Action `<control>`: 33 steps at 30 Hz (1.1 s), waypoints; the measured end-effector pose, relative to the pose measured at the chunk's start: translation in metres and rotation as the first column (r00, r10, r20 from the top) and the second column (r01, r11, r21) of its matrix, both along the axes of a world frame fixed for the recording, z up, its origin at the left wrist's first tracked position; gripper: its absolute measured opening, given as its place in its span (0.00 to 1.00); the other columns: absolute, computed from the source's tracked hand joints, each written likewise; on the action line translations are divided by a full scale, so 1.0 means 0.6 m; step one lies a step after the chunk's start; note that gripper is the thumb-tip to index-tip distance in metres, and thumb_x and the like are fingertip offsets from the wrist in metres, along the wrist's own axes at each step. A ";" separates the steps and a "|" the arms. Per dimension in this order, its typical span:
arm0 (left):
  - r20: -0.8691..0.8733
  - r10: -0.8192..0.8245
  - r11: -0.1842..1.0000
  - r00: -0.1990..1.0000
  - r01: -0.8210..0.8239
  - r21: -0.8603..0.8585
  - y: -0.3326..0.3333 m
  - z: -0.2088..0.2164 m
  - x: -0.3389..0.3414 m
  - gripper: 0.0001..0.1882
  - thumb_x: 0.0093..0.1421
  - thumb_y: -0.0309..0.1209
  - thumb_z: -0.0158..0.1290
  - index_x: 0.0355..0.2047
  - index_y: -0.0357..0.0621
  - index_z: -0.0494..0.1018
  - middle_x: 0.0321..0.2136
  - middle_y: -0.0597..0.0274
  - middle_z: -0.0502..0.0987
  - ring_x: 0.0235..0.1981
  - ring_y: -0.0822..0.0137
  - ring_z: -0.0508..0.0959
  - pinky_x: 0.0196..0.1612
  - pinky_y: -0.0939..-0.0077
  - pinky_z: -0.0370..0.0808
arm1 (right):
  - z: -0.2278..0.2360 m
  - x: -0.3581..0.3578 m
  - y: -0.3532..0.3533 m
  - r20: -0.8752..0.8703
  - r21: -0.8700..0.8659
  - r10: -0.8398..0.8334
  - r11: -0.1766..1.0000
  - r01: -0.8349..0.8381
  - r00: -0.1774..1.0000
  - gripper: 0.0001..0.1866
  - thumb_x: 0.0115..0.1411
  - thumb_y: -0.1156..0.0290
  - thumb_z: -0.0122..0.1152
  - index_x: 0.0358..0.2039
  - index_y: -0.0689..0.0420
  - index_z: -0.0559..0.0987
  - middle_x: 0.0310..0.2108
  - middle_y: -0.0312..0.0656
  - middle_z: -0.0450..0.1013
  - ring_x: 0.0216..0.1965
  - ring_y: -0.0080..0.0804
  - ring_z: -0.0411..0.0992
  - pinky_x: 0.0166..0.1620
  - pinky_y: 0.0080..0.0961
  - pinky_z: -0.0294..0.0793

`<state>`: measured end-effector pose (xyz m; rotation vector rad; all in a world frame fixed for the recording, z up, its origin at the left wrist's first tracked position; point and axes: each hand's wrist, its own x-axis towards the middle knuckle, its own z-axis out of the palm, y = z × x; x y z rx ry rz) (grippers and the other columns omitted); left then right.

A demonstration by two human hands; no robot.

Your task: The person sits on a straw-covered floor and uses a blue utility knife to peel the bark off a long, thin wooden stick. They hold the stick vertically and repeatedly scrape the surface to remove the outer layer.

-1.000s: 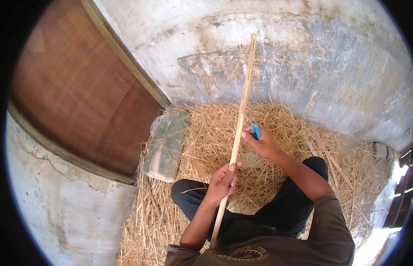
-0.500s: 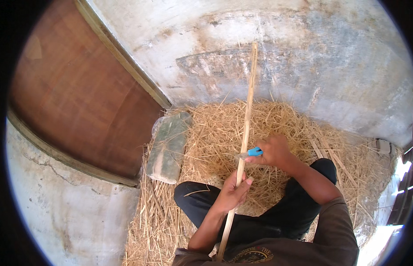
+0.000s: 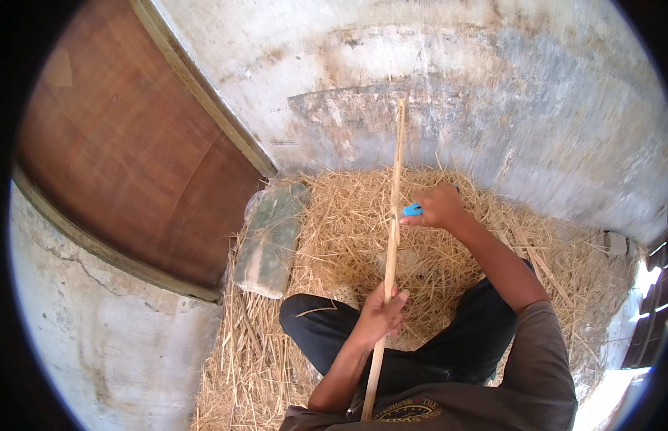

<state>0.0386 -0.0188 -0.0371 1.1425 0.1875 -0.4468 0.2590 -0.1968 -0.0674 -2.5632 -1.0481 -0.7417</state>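
Observation:
A long pale strip of wood or bamboo [image 3: 389,280] runs upright through the middle, from my lap toward the wall. Wrapped round its lower part is my left hand [image 3: 381,314], thumb pointing right. My right hand [image 3: 438,207] grips a blue-handled utility knife [image 3: 413,210] farther up the strip, and its blade meets the strip's right side. A thin sliver [image 3: 397,233] stands a little off the strip just below the blade. Most of the knife's handle is hidden in my fist.
Straw-like shavings [image 3: 348,208] cover the floor around my crossed legs. A plastic-wrapped greenish slab [image 3: 273,241] lies to the left, beside a brown door panel [image 3: 147,144]. A stained wall [image 3: 477,108] rises ahead. At the far right sits a grey block [image 3: 615,243].
My right hand and the knife have slid farther up the strip, away from me. The strip's far tip has come down a little and shifted left. My left hand stays nearly where it was.

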 end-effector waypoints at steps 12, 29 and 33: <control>0.013 -0.063 0.997 0.998 0.064 -0.035 0.045 0.018 -0.009 0.11 0.66 0.30 0.47 0.29 0.52 0.56 0.15 0.75 0.58 0.10 0.82 0.54 0.11 0.84 0.51 | -0.013 -0.105 0.008 -0.602 0.422 0.196 0.901 0.100 0.774 0.40 0.53 0.27 0.43 0.11 0.55 0.68 0.07 0.40 0.63 0.10 0.39 0.64 0.19 0.35 0.64; 0.039 0.167 0.985 0.985 -0.168 0.031 0.035 0.057 -0.067 0.13 0.67 0.33 0.46 0.25 0.49 0.59 0.10 0.75 0.54 0.07 0.81 0.54 0.10 0.83 0.51 | 0.009 0.032 -0.097 -0.531 0.108 -0.348 0.876 0.469 0.772 0.37 0.61 0.35 0.41 0.19 0.59 0.76 0.16 0.49 0.70 0.19 0.46 0.70 0.27 0.42 0.69; 0.068 0.081 0.996 0.994 -0.079 -0.032 0.027 0.063 -0.025 0.12 0.67 0.32 0.46 0.27 0.50 0.57 0.11 0.75 0.55 0.08 0.81 0.54 0.10 0.83 0.51 | 0.045 -0.057 -0.041 -0.288 0.305 0.093 0.952 -0.001 0.953 0.29 0.58 0.39 0.50 0.23 0.57 0.73 0.14 0.44 0.66 0.17 0.42 0.69 0.23 0.38 0.65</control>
